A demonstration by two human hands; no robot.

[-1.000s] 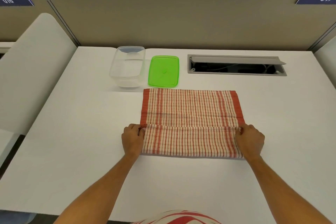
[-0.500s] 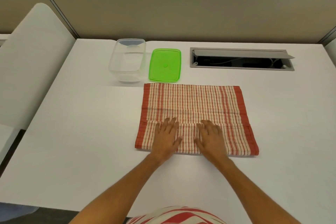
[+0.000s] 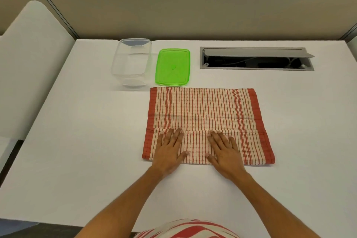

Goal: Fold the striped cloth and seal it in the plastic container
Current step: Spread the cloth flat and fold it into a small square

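Hands (image 3: 197,149) barely shifted, flat on striped cloth (image 3: 204,110)

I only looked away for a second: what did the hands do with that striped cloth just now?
The left hand and right hand let go of the striped cloth's folded edge at its sides and moved inward, now pressing flat on the fold. The container and green lid stayed put.
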